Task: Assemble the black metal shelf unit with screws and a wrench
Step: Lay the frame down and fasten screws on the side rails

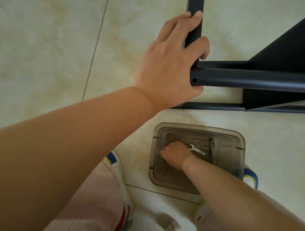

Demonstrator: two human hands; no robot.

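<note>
The black metal shelf frame (pixel 260 80) stands on the pale tiled floor (pixel 45 34), in the upper right part of the view. A horizontal round tube with a small screw hole at its end crosses toward the right, and a flat black shelf panel (pixel 296 44) is seen behind it.

The left hand (pixel 172 62) grips the upright bar (pixel 194 18) of this frame. Its fingers (pixel 192 14) are curled over the top side of the bar and the thumb wraps around from the other side, near the corner where the bar meets the horizontal tube.

Lower on the floor, between the person's feet, sits a grey translucent plastic bin (pixel 239 138). The right hand (pixel 175 153) reaches down into it, with the knuckles bent, near the left wall of the bin. I cannot tell if the fingers hold something, because they are hidden under the hand. Just beside this hand, on the bottom of the bin, lies a small silver wrench (pixel 197 149). Another thin metal tool (pixel 212 146) lies near the right wall of the bin.

The person wears light pink trousers (pixel 93 202) and white shoes (pixel 112 159) with blue and yellow trim.
</note>
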